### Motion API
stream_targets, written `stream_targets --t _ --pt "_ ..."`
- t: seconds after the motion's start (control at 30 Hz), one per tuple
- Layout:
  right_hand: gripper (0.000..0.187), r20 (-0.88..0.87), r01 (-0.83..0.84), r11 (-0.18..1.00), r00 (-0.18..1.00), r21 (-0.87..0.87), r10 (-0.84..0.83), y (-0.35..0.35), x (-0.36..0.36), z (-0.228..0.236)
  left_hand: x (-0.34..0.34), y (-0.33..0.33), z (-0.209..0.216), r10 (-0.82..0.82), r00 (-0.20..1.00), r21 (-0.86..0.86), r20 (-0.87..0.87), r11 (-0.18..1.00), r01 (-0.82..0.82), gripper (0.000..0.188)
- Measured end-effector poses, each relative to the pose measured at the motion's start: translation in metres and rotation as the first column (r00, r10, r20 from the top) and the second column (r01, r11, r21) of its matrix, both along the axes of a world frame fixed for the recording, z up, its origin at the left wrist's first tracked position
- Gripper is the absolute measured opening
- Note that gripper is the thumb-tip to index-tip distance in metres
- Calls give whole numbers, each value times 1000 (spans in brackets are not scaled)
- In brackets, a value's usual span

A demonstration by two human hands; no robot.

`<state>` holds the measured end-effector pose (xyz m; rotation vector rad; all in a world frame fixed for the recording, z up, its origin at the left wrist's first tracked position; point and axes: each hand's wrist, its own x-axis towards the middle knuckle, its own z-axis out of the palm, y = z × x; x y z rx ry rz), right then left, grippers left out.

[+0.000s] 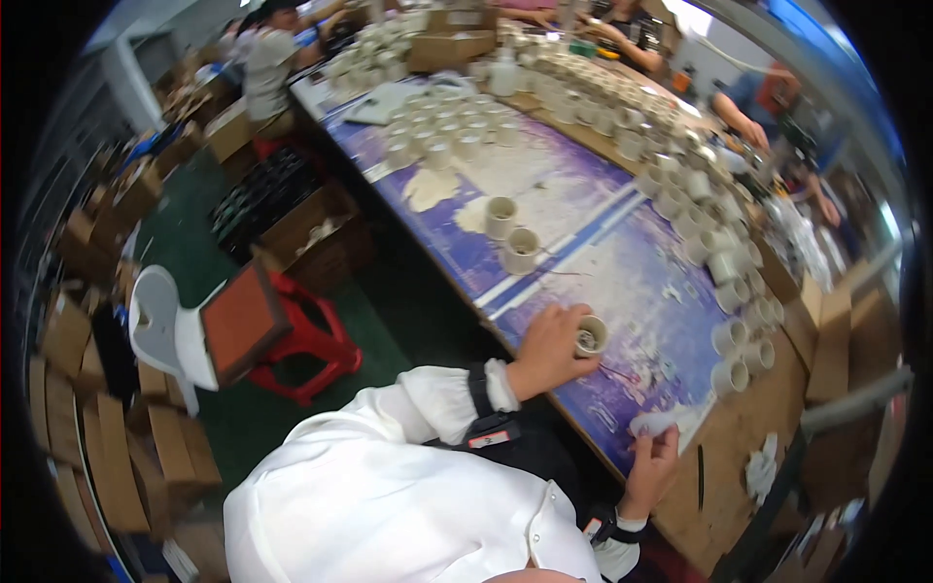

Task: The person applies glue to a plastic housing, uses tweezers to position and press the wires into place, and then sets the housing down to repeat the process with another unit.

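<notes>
My left hand (551,352) is wrapped round a small white cup-like cylinder (599,325) on the purple-covered table (637,262). Something small and dark lies inside its opening. Nearer the table's edge, my right hand (652,470) pinches a small pale, translucent piece (654,422) whose kind I cannot make out. Beyond my left hand stand two more cylinders, one nearer (521,258) and one farther (501,220), with thin wires trailing from the nearer one.
Rows of white cylinders (731,337) line the table's right side, and a cluster (438,153) stands at the far left. A white bottle (503,74) is farther back. Red stools (316,335) and cardboard boxes (107,457) stand at left. A co-worker's hand (746,128) works across the table.
</notes>
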<state>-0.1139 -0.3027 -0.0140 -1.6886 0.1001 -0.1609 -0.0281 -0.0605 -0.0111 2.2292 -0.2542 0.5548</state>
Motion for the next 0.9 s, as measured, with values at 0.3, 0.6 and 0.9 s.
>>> stream_targets --t 0.3,0.6,0.9 --pt "20 80 -99 994 992 45 95 6 10 0 0 0 4 37 999 8 20 999 -38 63" --pt "21 64 -105 990 993 99 99 8 15 0 1 4 1 56 998 61 11 997 -56 60" --pt "22 115 -95 988 990 124 81 8 5 2 -1 2 2 50 999 49 21 997 -51 59"
